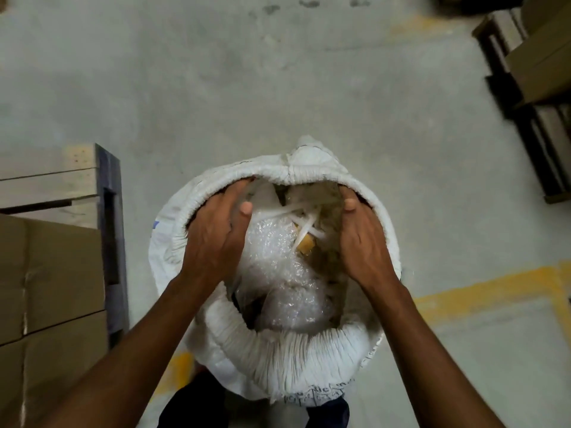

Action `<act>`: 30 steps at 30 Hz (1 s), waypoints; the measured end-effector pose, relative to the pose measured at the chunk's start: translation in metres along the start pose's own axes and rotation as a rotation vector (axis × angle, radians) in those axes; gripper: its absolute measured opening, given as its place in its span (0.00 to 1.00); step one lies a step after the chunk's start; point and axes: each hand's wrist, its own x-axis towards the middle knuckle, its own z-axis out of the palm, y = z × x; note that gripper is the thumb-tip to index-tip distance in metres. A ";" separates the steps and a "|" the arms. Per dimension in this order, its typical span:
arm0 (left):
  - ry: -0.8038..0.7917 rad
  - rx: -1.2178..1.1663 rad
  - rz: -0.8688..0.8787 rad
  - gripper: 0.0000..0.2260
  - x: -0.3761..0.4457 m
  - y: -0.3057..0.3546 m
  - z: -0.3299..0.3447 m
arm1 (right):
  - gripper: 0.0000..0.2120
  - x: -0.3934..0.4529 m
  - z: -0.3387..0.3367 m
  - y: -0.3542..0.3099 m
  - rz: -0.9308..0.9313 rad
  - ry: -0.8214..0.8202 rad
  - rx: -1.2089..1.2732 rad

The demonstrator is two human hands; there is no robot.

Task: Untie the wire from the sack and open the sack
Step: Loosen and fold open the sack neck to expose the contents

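Note:
A white woven sack (296, 353) stands on the floor between my legs, its mouth wide and its rim rolled down into a thick gathered band. My left hand (216, 233) grips the left side of the rim with the fingers outside and the thumb inside. On the right side, my right hand (363, 239) holds the rim the same way. Inside lie bubble wrap (278, 273), white plastic straps (304, 220) and a brown piece of cardboard. No wire is visible.
Cardboard boxes (52, 273) sit on a wooden pallet (52, 180) close on the left. More boxes on a dark pallet (537, 97) stand at the far right. Grey concrete floor (247, 88) with yellow painted lines (482, 291) surrounds the sack.

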 end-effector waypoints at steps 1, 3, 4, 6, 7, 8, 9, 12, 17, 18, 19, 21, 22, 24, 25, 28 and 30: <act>0.028 0.014 -0.035 0.26 0.002 0.003 0.002 | 0.28 0.002 0.001 -0.001 -0.007 0.011 -0.018; 0.098 0.055 -0.112 0.25 0.005 0.010 0.004 | 0.31 0.006 0.001 0.000 -0.008 0.029 -0.111; 0.119 0.086 -0.146 0.24 0.007 0.013 0.005 | 0.31 0.009 0.000 0.000 -0.021 0.043 -0.163; 0.116 0.137 -0.203 0.26 0.014 0.018 0.004 | 0.29 0.018 -0.003 0.001 -0.093 0.062 -0.263; 0.105 0.138 -0.219 0.27 0.017 0.019 0.003 | 0.28 0.024 -0.005 0.001 -0.135 0.051 -0.314; 0.095 0.123 -0.220 0.27 0.021 0.018 0.002 | 0.27 0.030 -0.008 0.001 -0.171 0.029 -0.362; 0.084 0.112 -0.203 0.28 0.025 0.018 -0.001 | 0.27 0.036 -0.012 0.000 -0.201 0.007 -0.400; 0.013 0.176 -0.059 0.27 0.034 0.012 -0.014 | 0.27 0.053 -0.026 0.003 -0.252 -0.047 -0.452; -0.171 0.251 0.117 0.27 0.040 -0.010 -0.039 | 0.28 0.058 -0.038 0.010 -0.273 -0.188 -0.442; -0.194 0.254 0.152 0.27 0.039 -0.013 -0.042 | 0.28 0.054 -0.038 0.010 -0.281 -0.215 -0.437; -0.227 0.258 0.184 0.26 0.038 -0.016 -0.044 | 0.29 0.048 -0.037 0.009 -0.284 -0.247 -0.432; -0.330 0.302 0.248 0.28 0.032 -0.023 -0.047 | 0.31 0.036 -0.037 0.011 -0.296 -0.352 -0.434; -0.389 0.334 0.274 0.30 0.027 -0.027 -0.047 | 0.32 0.029 -0.037 0.012 -0.320 -0.426 -0.447; -0.524 0.393 0.317 0.31 0.012 -0.035 -0.045 | 0.32 0.016 -0.038 0.014 -0.417 -0.555 -0.488; -0.594 0.410 0.338 0.29 0.003 -0.039 -0.044 | 0.33 0.010 -0.038 0.014 -0.466 -0.605 -0.512; -0.818 0.464 0.415 0.32 -0.021 -0.047 -0.041 | 0.39 -0.008 -0.034 0.014 -0.539 -0.826 -0.607; -0.914 0.500 0.522 0.35 -0.036 -0.050 -0.038 | 0.43 -0.022 -0.030 0.014 -0.525 -0.995 -0.649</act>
